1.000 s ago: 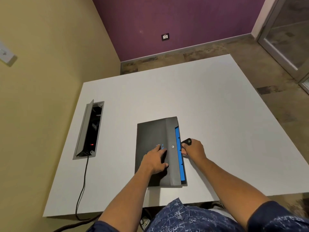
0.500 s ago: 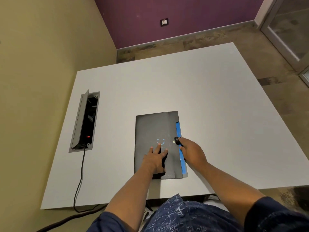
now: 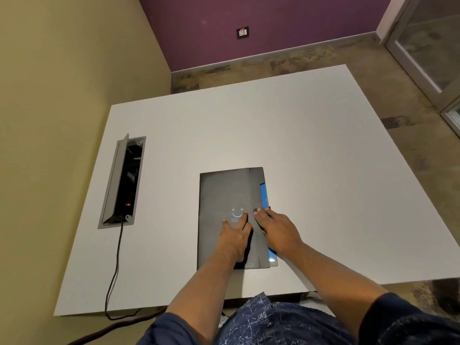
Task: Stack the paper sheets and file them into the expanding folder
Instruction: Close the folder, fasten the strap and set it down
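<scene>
Dark grey expanding folder (image 3: 224, 195) lies flat on the white surface (image 3: 311, 158), near the surface's 6 o'clock edge and a little left of centre, long side running 12 to 6. Flap is folded over the folder's right portion; a strip of blue inner pocket (image 3: 264, 192) shows along the 3 o'clock edge. A pale blue smiley mark (image 3: 237, 213) is printed on the cover, at about the folder's middle. Left hand (image 3: 235, 236) lies palm-down on the cover, fingers spread and extended toward 12 o'clock, fingertips at the smiley mark; its grip is flat and open, pressing rather than grasping anything. Right hand (image 3: 278, 229) rests just beside it at 3 o'clock, on the flap, fingertips on a small dark closure tab (image 3: 256, 210) at the flap's edge; fingers lie fairly flat, and whether the tab is pinched cannot be told. The two hands are nearly touching. No loose paper sheets are visible on the surface. At 9 o'clock of the folder, well apart, a recessed cable box (image 3: 122, 183) is set into the surface with its grey lid raised, a red light glowing inside. A black cord (image 3: 117, 265) runs from it toward 6 o'clock and over the surface's near edge. Beyond the surface at 12 o'clock, a purple wall carries a wall socket (image 3: 242, 33).
</scene>
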{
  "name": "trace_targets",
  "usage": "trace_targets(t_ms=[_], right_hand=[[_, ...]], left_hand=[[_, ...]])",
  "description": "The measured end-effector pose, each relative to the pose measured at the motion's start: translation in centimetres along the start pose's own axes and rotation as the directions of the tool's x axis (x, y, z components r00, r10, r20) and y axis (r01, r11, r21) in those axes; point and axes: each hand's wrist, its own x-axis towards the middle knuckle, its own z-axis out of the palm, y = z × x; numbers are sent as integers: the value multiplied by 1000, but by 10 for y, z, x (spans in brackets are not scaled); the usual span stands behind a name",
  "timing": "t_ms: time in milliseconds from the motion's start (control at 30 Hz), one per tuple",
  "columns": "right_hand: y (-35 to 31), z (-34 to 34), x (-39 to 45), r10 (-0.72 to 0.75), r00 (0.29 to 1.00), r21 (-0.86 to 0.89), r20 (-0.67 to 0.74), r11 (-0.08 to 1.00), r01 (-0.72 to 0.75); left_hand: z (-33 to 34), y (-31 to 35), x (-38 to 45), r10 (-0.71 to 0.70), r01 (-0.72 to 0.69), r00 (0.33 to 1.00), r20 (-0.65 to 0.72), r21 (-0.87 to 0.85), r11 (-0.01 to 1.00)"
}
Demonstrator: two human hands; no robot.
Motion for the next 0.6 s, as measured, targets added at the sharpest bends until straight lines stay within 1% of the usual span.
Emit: trace_targets(t_ms=[67, 200, 300, 400, 600], right_hand=[[-1, 1, 0, 13, 1000, 5, 17, 1000, -13], [2, 1, 1, 1, 998, -31, 67, 1000, 1], [3, 2, 2, -8, 995, -48, 102, 999, 13], [3, 2, 3, 0, 995, -56, 104, 998, 5], [-2, 5, 7, -22, 994, -147, 110, 988, 38]], left_hand=[[0, 6, 2, 19, -17, 1000, -14, 78, 997], [-5, 12, 5, -12, 11, 1000, 14, 86, 996], [-9, 14, 2, -43, 42, 999, 15, 50, 998], [-11, 15, 2, -42, 42, 999, -3, 34, 999], [-12, 13, 6, -32, 31, 999, 41, 28, 999]])
